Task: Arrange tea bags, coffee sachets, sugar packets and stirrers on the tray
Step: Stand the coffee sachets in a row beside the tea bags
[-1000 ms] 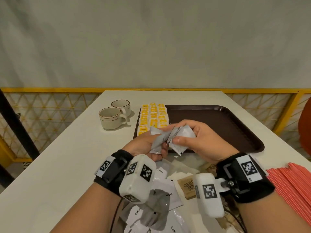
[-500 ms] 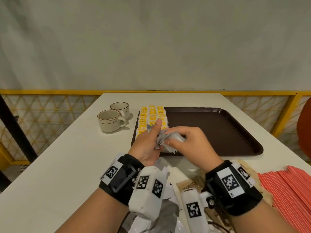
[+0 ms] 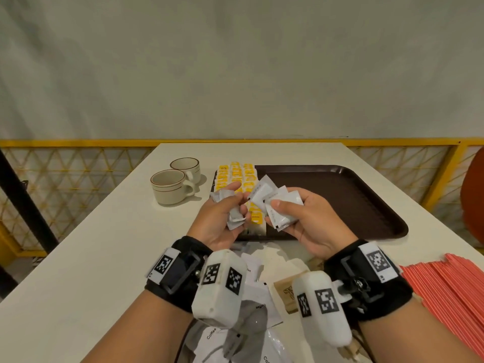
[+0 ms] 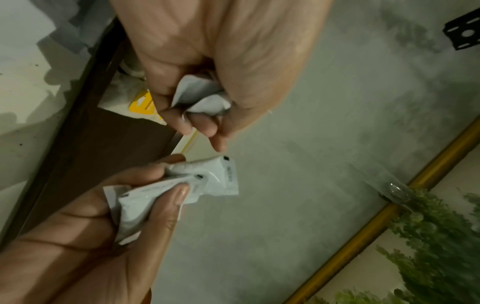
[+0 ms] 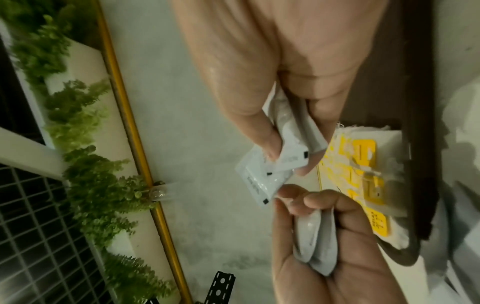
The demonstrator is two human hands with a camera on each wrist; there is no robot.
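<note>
Both hands hover above the near left edge of the dark brown tray (image 3: 340, 200). My left hand (image 3: 222, 208) grips a few crumpled white sachets (image 3: 235, 220), seen bunched in its curled fingers (image 4: 202, 98). My right hand (image 3: 301, 218) pinches a fanned bunch of white sachets (image 3: 275, 203) between thumb and fingers (image 5: 285, 152). The two bunches are close but apart. Rows of yellow tea bags (image 3: 235, 174) fill the tray's left strip, partly hidden by my hands.
Two striped cups (image 3: 170, 184) stand left of the tray. On the table near me lie loose white coffee sachets (image 3: 258, 302), brown sugar packets (image 3: 285, 292) and, at the right, a pile of red stirrers (image 3: 445, 297). A yellow railing (image 3: 78, 142) runs behind the table.
The single bunch of sachets held by both hands is now split, each hand holding part. The hands have drawn slightly apart over the tray's near left edge.
</note>
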